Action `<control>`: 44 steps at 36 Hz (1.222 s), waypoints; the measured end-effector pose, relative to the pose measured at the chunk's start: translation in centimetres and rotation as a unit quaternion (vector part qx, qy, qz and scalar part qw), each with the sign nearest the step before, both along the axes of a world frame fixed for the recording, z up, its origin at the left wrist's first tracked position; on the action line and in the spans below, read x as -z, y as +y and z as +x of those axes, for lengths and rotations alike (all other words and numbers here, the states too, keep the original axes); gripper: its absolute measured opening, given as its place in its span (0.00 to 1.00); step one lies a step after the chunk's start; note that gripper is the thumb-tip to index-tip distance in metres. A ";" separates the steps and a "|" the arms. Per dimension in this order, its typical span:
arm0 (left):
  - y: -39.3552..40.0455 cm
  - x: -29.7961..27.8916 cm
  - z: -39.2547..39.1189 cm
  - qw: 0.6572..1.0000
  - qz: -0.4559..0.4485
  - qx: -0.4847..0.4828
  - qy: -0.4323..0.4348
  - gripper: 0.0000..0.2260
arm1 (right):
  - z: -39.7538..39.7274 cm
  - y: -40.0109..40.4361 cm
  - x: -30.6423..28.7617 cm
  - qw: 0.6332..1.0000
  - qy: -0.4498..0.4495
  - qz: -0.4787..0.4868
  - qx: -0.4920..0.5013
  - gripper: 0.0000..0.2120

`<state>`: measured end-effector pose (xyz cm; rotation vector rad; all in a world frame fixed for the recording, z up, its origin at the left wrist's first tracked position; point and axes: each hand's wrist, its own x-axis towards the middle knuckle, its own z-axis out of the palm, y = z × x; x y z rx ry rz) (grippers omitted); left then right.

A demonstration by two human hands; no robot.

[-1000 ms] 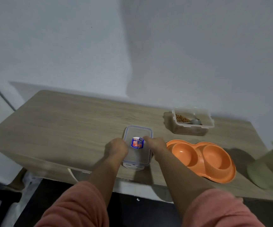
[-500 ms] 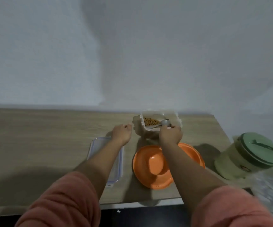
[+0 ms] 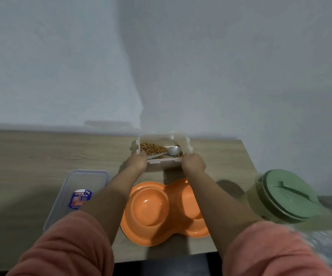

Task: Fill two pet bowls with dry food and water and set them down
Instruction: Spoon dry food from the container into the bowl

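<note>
Pale grey wall rises behind a wooden table (image 3: pixel 41 156), and the clear food container (image 3: pixel 162 149) stands at the table's far edge against that wall. Both arms reach forward, almost straight, from salmon-pink sleeves (image 3: pixel 71 246) pushed up above the forearms. The left hand (image 3: pixel 138 161) grips the container's near left corner with its fingers curled over the rim. The right hand (image 3: pixel 193 163) grips the near right corner in the same way, knuckles up. The two hands are apart, one at each end of the container's near wall.

Inside the container lies brown dry food (image 3: pixel 151 148), heaped toward its left side, with a white spoon (image 3: pixel 170 152) resting across it, bowl to the right.

Just nearer than the container, between and under the forearms, sits the orange double pet bowl (image 3: pixel 153 212), both wells bare. Left of the container and nearer, the clear lid (image 3: pixel 77 194) lies flat with a blue and red label on it; the left forearm crosses its right edge. Right of the container and nearer, a pale green lidded jug (image 3: pixel 284 196) stands past the table's end, blurred.
</note>
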<state>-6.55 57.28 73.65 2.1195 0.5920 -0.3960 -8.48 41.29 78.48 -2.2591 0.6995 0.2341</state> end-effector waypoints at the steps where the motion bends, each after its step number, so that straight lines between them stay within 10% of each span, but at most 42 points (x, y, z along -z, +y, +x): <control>1: -0.2 -0.1 -0.2 1.000 -0.007 -0.009 -0.004 0.24 | 0.0 -0.2 0.0 1.000 0.001 0.002 0.002 0.19; 13: -0.7 -3.4 -6.4 0.980 -0.078 -0.156 -0.095 0.19 | -2.2 -0.1 -2.3 0.993 -0.104 -0.011 -0.054 0.18; 22: 2.2 -7.1 -13.1 0.861 -0.399 -0.266 -0.169 0.13 | -6.0 2.1 -5.7 0.969 -0.169 -0.028 -0.178 0.17; 32: 5.3 -8.4 -21.3 0.827 -0.417 -0.298 -0.233 0.17 | -12.1 4.9 -8.1 0.954 -0.168 -0.067 -0.238 0.14; 37: 6.8 -7.9 -23.3 0.869 -0.355 -0.283 -0.198 0.37 | -14.1 8.5 -10.0 0.874 -0.285 -0.178 -0.350 0.16; 44: 7.3 -10.1 -25.3 0.876 -0.360 -0.225 -0.230 0.25 | -16.3 13.0 -10.5 0.771 -0.157 -0.215 -0.579 0.18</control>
